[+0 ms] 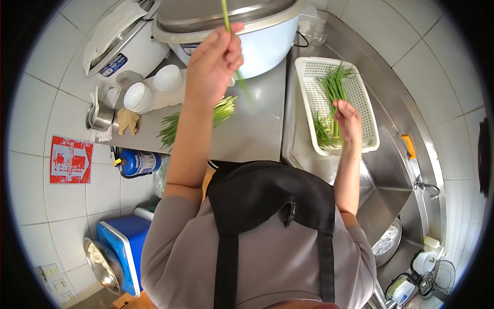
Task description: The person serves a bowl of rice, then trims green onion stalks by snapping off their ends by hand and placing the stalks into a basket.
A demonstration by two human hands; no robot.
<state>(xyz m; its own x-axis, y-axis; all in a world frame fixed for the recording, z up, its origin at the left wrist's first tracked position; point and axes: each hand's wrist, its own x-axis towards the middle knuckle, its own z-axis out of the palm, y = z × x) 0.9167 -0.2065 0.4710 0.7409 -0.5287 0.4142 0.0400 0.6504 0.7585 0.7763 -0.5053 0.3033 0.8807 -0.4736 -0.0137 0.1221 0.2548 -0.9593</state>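
1. Green stalks (335, 85) are lying in the white basket (371, 121), a perforated, shallow tray; one bunch is stretching along its middle, and a shorter cluster is gathering toward its near left corner.
2. Left of the basket, a loose bundle (224, 110) of similar stalks is lying on the steel counter (257, 129), partly passing behind the left forearm.
3. Beyond and left of the basket, a large pale blue vessel (267, 46) is standing with a metal lid covering it, hiding its contents.
4. Farther left of the basket, white bowls (138, 98) are standing stacked, with another white bowl (167, 78) just beside them; a small metal pot (101, 117) is standing past the stack.
5. Low and far left of the basket, a steel bowl (105, 265) is holding a pale mass that is hard to identify.
6. The left hand (218, 56) is rising over the counter left of the basket, fingers curling closed around a single stalk (225, 14) that is pointing upward, its lower end blurring.
7. The right hand (349, 121) is reaching over the basket, fingers bending and fingertips touching the bunch; how firmly they are closing cannot be told.
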